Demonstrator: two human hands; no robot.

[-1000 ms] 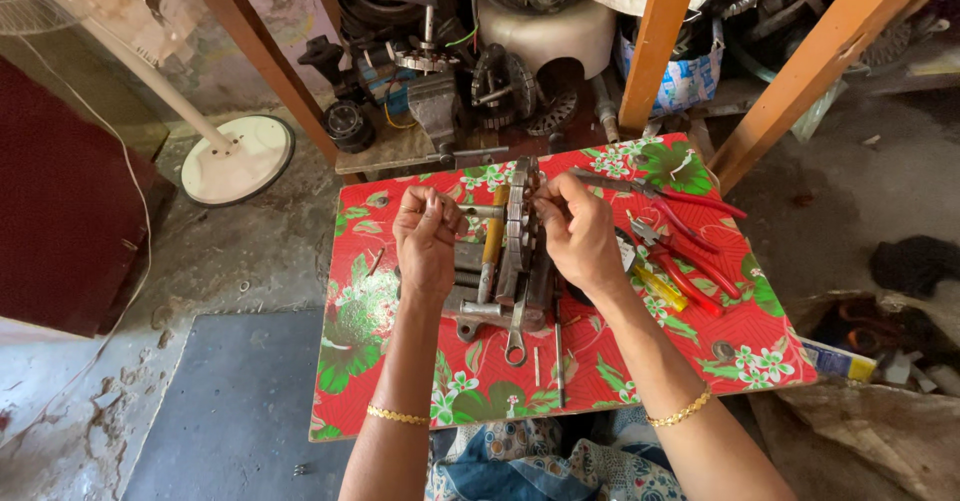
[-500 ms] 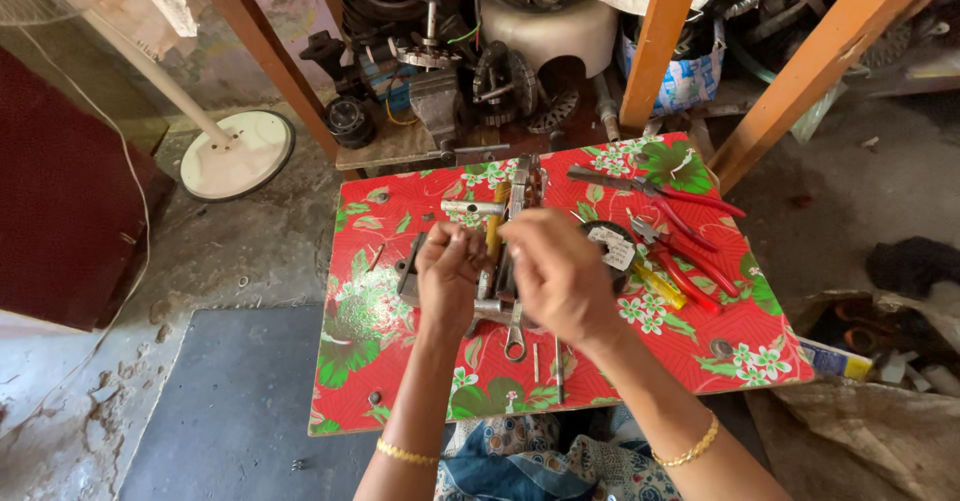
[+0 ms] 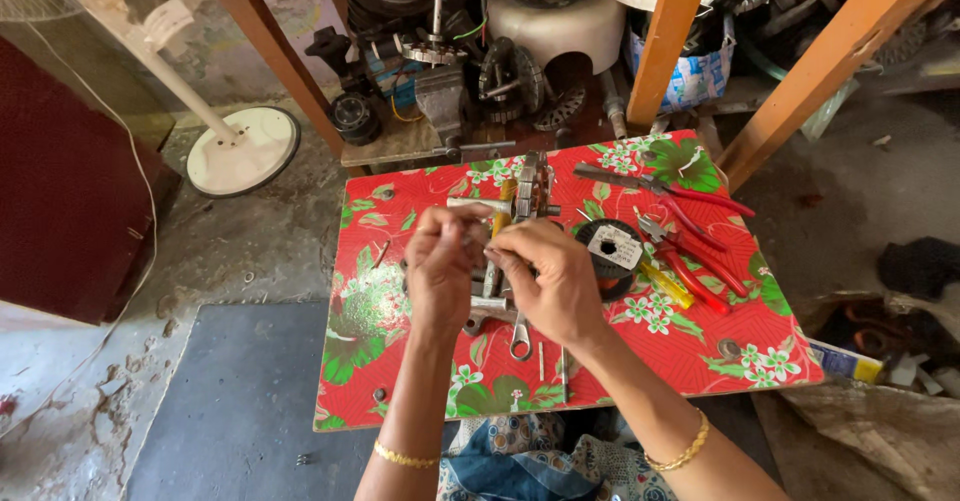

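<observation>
Over the middle of the low red table with the green and white flower-print cover (image 3: 700, 351), both hands meet, fingertips pinched together on something too small to make out. The left hand (image 3: 440, 266) has its fingers curled close, thumb against forefinger, and the right hand (image 3: 550, 286) closes on the same spot from the other side; what exactly sits between them I cannot tell.

Just below the hands lies the grey metal motor assembly with its stacked plates (image 3: 530, 189), partly hidden, and a steel open-ended spanner (image 3: 519, 339) pokes out beneath the right hand. Such a metal block looks heavy, stiff and hard-edged, best gripped by its outer plates; any small part pinched above it is probably light and easy to drop.

To the right lie a black spool of wire (image 3: 610, 248) and red-handled pliers (image 3: 700, 261). Beyond the table, a white fan base (image 3: 243, 151) stands on the floor.
</observation>
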